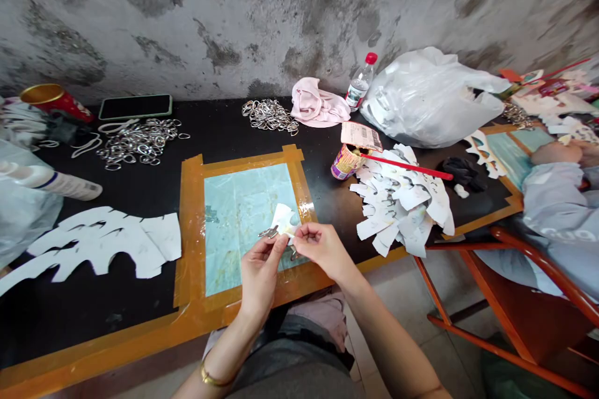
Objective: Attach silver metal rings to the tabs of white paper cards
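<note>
A small white cut piece (282, 214) with metal rings on it is held over the light blue sheet (224, 199), which is bordered by brown tape. My left hand (262, 268) pinches its lower edge with thumb and fingers. On the piece's right side, my right hand (322, 246) is closed, its thumb and index finger pressed together on it. One metal ring (268, 232) sticks out at the left of the piece, and another metal part (294, 254) shows beneath my right fingers.
White cut pieces (112, 240) lie left, a heap of them (407, 199) right, beside a cup (345, 162) with a red stick (412, 166). Ring piles (135, 142), a phone (135, 106), a bottle (359, 84) and a plastic bag (430, 96) stand behind. A person's sleeve (556, 199) is at right.
</note>
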